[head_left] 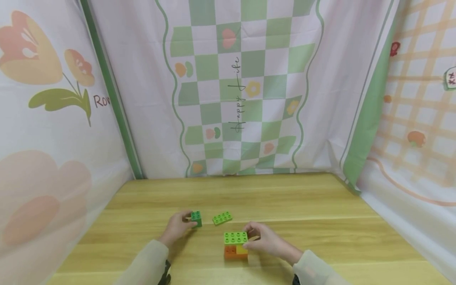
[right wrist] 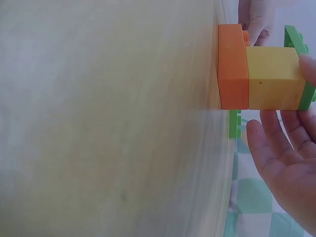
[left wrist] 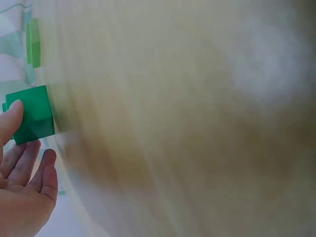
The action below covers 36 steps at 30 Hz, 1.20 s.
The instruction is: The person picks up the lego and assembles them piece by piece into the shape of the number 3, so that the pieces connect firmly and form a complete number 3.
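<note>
My left hand (head_left: 178, 227) pinches a dark green building brick (head_left: 196, 219) between thumb and fingers, left of centre on the table. In the left wrist view the same green brick (left wrist: 33, 114) has its studs facing the left edge. Nearer to me stands a stack: an orange brick (head_left: 235, 253) below, a yellow brick (right wrist: 274, 79) over one end of it, and a light green plate (head_left: 235, 237) on top. My right hand (head_left: 265, 239) grips this stack at its upper right end, the thumb on the light green plate beside the yellow brick.
A second light green plate (head_left: 222, 218) lies studs up on the wooden table (head_left: 303, 206), between the dark green brick and the stack. Patterned cloth (head_left: 242, 99) hangs behind the table and at both sides.
</note>
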### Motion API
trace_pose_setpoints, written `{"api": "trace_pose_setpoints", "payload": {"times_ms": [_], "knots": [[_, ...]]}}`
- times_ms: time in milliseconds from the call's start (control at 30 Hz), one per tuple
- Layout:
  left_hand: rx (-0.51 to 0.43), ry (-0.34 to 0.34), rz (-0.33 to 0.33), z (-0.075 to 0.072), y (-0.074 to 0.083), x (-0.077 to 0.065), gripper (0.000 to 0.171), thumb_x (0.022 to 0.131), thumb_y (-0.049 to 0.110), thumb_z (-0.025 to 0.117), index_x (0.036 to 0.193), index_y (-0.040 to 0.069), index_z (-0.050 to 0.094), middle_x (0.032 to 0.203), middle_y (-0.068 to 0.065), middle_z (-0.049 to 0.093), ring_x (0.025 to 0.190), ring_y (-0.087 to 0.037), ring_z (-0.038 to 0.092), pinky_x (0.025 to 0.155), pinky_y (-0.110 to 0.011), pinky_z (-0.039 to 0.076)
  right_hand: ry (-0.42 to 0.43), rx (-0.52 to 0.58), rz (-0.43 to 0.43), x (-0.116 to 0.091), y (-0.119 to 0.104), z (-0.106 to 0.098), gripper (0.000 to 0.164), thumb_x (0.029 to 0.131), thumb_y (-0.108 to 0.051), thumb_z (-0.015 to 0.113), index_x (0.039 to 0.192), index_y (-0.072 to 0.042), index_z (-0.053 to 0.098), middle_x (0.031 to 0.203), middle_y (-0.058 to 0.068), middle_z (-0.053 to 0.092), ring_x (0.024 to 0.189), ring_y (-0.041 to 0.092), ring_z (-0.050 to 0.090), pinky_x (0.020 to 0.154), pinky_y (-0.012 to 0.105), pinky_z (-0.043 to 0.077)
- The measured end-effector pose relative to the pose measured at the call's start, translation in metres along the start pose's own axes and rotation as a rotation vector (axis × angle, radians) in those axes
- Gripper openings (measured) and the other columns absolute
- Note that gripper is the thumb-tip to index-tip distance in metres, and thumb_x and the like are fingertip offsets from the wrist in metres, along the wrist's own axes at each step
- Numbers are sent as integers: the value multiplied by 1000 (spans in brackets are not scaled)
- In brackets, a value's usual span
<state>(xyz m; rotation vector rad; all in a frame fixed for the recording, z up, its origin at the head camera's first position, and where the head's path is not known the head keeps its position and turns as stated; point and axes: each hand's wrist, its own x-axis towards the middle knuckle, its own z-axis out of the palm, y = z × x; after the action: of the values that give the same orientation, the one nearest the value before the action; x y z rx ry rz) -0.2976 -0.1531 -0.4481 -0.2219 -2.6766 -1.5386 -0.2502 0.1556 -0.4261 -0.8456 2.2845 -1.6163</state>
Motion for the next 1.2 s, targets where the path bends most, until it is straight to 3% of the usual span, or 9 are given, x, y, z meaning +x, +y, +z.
{"api": "trace_pose_setpoints", "payload": {"times_ms": [367, 700, 867, 1200], "knots": [[17, 26, 1, 1, 0, -1, 49, 81, 11, 69, 123, -6, 51, 114, -19, 57, 100, -33, 55, 79, -39, 50, 2, 10, 6, 0, -1, 0, 29, 80, -2, 68, 103, 4, 54, 103, 12, 58, 96, 33, 55, 77, 29, 51], [14, 25, 45, 1, 8, -2, 48, 82, 16, 69, 121, -6, 53, 109, -18, 59, 98, -33, 55, 80, -43, 50, -3, -6, -2, -1, -2, 0, 28, 79, -4, 69, 102, 3, 54, 101, 12, 58, 95, 31, 56, 76, 28, 51], [1, 25, 29, 2, 14, -3, 46, 82, 18, 69, 120, -5, 55, 107, -14, 60, 99, -31, 55, 83, -44, 48, -7, -6, 8, -2, -2, 0, 29, 79, -7, 70, 102, 2, 55, 101, 11, 58, 95, 30, 55, 77, 28, 51], [-16, 54, 62, 3, 25, -2, 42, 81, 18, 70, 114, -5, 58, 103, -15, 63, 93, -28, 57, 79, -41, 50, -2, -2, 8, -2, -2, 0, 29, 79, -5, 70, 102, 3, 54, 101, 11, 58, 95, 30, 56, 76, 28, 51]]}}
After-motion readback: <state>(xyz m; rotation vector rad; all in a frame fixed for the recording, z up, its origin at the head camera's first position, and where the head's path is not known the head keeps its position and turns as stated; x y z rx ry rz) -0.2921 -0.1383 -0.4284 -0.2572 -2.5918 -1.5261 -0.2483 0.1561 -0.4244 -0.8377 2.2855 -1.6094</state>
